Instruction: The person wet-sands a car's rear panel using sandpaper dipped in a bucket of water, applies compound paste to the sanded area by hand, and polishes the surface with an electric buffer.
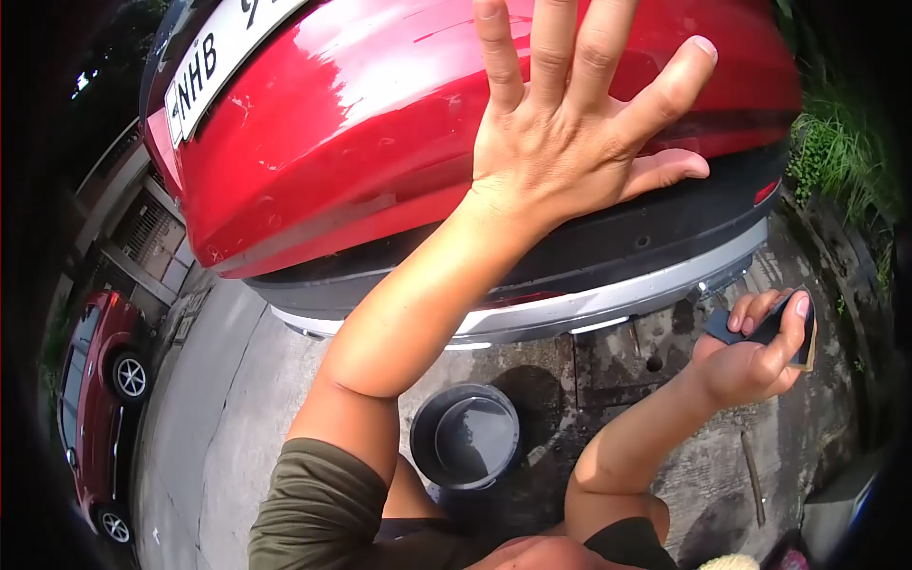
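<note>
My left hand (560,133) is stretched out with its fingers spread, over the red rear bumper (380,161) of a car. Nothing is in it, and whether its palm touches the paint I cannot tell. Lower on the right, my right hand (750,361) is closed around a dark grey folded sheet with a tan edge, which looks like sandpaper (796,328). That hand is away from the car, beside the bumper's silver lower trim (617,294). Wet-looking shine and a few marks show on the red paint.
A dark bucket (465,389) holding greyish water stands on the concrete between my arms. A thin stick (753,475) lies at the right. Grass (841,142) grows along the right edge. Another red car (95,399) is parked at the left.
</note>
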Demonstrator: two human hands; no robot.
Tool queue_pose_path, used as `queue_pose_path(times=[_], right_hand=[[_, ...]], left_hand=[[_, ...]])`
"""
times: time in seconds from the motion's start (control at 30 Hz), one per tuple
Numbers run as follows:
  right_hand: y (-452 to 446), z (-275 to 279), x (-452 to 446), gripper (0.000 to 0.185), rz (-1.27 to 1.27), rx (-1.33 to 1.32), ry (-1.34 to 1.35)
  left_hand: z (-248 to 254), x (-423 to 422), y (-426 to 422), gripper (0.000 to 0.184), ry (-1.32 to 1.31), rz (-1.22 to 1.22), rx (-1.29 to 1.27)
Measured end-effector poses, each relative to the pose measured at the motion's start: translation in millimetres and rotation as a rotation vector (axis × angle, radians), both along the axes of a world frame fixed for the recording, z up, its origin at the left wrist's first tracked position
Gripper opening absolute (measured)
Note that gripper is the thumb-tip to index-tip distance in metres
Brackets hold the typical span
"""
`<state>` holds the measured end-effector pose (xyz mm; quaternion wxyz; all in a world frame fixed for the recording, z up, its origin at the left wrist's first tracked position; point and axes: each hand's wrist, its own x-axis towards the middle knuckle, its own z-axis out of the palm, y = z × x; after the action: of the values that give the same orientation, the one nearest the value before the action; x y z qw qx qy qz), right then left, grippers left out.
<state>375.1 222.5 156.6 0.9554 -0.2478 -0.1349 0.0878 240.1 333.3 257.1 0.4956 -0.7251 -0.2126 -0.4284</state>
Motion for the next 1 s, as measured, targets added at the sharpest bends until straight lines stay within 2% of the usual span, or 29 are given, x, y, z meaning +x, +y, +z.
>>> queue_pose_path(times=[0.07,0.13,0.17,0.23,0.27,0.37,0.5,0.57,0.7,0.77,0.9,0.93,1.0], right_hand=[[-4,-2,10,0.037,-0.006,0.004,0.019],[-10,-1,19,0.037,-0.024,0.012,0.040],[-15,-2,25,0.036,-0.033,0.046,0.058],[-24,-5,38,0.033,-0.054,0.120,0.089],[-31,-9,45,0.030,-0.017,0.221,0.062],[-46,-4,49,0.031,-0.083,0.239,0.035],[-48,-7,49,0.031,-0.035,0.279,-0.036],[-42,-1,37,0.030,0.003,0.278,-0.065],[-27,2,-4,0.026,0.293,0.273,-0.202],[-20,7,-29,0.024,0.328,0.114,-0.243],[5,12,-74,0.019,0.224,-0.026,-0.257],[11,12,-84,0.018,0.195,-0.047,-0.331],[36,7,-93,0.016,0.040,-0.115,-0.544]], left_hand=[[10,30,2,0.074,0.071,-0.100,-0.093],[6,66,17,0.070,0.141,-0.177,0.037],[4,87,25,0.065,0.149,-0.427,0.007],[-5,110,23,0.047,0.362,-0.717,-0.144],[-19,116,15,0.039,0.379,-0.761,-0.180],[-66,78,-34,0.025,0.467,-0.824,-0.305],[-110,-15,-66,0.024,0.516,-0.667,-0.370],[-133,-57,-71,0.026,0.433,-0.603,-0.529],[-157,-132,-113,0.026,0.321,-0.376,-0.821],[-172,-158,-130,0.027,0.239,-0.302,-0.898],[-207,-199,-162,0.031,0.093,-0.171,-1.113],[-212,-208,-164,0.036,0.144,-0.101,-1.136],[-200,-226,-149,0.044,0.069,0.036,-0.959]])
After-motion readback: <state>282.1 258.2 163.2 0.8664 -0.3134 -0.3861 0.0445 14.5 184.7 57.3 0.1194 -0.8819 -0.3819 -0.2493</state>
